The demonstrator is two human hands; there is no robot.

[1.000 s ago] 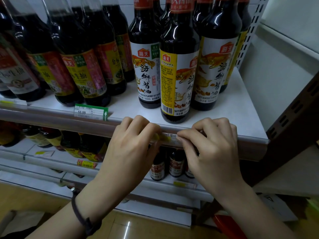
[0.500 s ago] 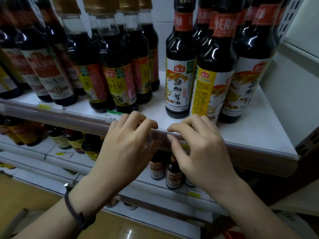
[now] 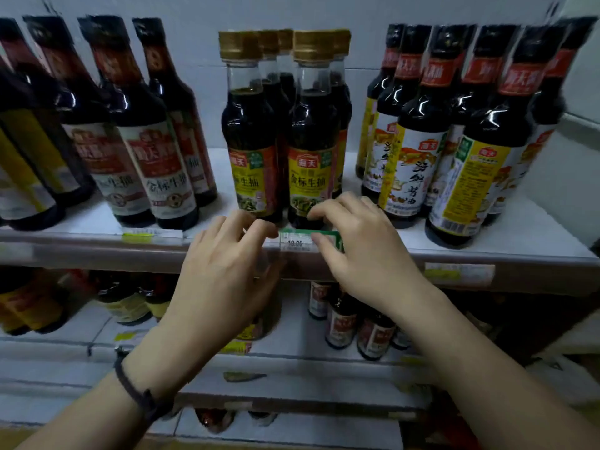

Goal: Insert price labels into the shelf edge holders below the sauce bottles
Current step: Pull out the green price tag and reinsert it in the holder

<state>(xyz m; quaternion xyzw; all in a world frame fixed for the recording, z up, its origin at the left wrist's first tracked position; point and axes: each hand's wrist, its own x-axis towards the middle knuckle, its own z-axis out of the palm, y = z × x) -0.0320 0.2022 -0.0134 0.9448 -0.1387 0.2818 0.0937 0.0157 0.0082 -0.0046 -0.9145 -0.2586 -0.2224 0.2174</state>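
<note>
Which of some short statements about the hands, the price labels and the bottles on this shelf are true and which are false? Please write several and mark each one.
1. Both hands are at the shelf edge holder of the upper shelf. True.
2. The green-bordered price label reads 10.00. True.
3. The left hand wears a glove. False: it is bare, with a dark band on the wrist.
4. The gold-capped bottles stand directly behind the green-bordered price label. True.
5. The right hand is lifting a bottle off the shelf. False: its fingers are on the green-bordered price label.
6. The lower shelf holds no bottles. False: small bottles stand there.
</note>
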